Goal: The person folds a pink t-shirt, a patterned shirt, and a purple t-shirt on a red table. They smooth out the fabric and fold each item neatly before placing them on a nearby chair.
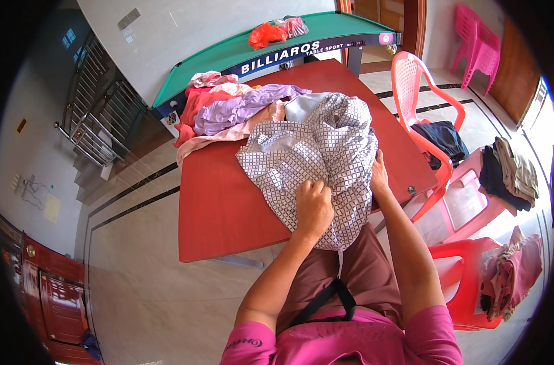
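Observation:
A white and dark checked garment (300, 159) with a collar lies bunched on the red table (231, 205), its lower end hanging over the near edge. My left hand (314, 205) is closed on a fold of its cloth near the middle. At the garment's right side, my right hand (380, 175) touches the cloth; most of its fingers are hidden behind the fabric, so its grip cannot be made out. Beyond the garment is a pile of clothes, with a lilac garment (240, 109) on top and a coral-red cloth (190, 114) at its left. Light blue cloth (304, 106) shows behind the checked one.
A green billiard table (331, 27) stands behind, with a red plastic bag (265, 36) on it. To the right, a pink armchair (407, 86) holds dark cloth (441, 141). Folded trousers (509, 173) and folded pink clothes (512, 278) rest on other plastic seats.

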### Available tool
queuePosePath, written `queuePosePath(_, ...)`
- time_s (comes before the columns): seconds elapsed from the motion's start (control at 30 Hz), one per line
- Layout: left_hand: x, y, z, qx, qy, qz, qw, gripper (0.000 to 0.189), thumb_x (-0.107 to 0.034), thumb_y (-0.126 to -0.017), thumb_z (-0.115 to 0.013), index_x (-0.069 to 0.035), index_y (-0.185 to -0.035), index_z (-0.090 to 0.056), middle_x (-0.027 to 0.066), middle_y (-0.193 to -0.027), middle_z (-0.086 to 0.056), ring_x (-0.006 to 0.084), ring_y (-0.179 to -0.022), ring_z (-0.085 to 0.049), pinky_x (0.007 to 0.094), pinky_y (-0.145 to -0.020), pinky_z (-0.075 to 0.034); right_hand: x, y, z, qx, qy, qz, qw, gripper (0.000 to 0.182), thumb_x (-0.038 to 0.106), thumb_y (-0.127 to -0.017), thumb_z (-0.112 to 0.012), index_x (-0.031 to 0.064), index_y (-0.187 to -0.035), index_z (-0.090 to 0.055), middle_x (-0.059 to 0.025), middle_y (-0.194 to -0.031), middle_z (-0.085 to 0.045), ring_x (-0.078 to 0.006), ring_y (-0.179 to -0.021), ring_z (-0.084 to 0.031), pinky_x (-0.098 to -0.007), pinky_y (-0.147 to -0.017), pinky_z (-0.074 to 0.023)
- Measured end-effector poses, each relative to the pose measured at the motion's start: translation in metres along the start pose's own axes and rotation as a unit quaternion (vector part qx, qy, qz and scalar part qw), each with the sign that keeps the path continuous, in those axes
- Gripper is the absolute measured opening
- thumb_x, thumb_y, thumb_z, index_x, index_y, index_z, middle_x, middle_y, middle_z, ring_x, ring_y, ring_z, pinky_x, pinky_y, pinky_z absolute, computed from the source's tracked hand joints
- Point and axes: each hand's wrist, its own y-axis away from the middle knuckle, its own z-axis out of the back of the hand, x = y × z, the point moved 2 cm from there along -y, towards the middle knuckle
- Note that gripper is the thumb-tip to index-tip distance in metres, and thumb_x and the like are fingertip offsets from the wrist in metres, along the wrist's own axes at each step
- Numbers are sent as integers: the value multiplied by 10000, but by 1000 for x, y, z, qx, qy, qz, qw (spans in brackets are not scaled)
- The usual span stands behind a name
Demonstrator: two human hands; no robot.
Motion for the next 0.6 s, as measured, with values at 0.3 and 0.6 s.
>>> queuePosePath(0.3,-50,78,38,-25,320,43,946,68,-21,-832,-583,15,-850,-529,128,-649,-512,298,-560,-516,339,-506,-395,7,-3,-4,99,132,-42,985,578,435,-924,-323,102,-1397,-331,-64,-1444,-336,-228,-1364,-232,-511,-1115,-32)
queuePosePath(0.6,-69,120,4,181,497,216,821,224,-167,-894,-571,2,-747,-564,-22,-581,-410,44,-592,-365,256,-486,-314,-12,65,-14,55,-778,-159,606,451,256,-958,-422,48,-1355,-376,-110,-1338,-435,-222,-1213,-401,-313,-1052,-296)
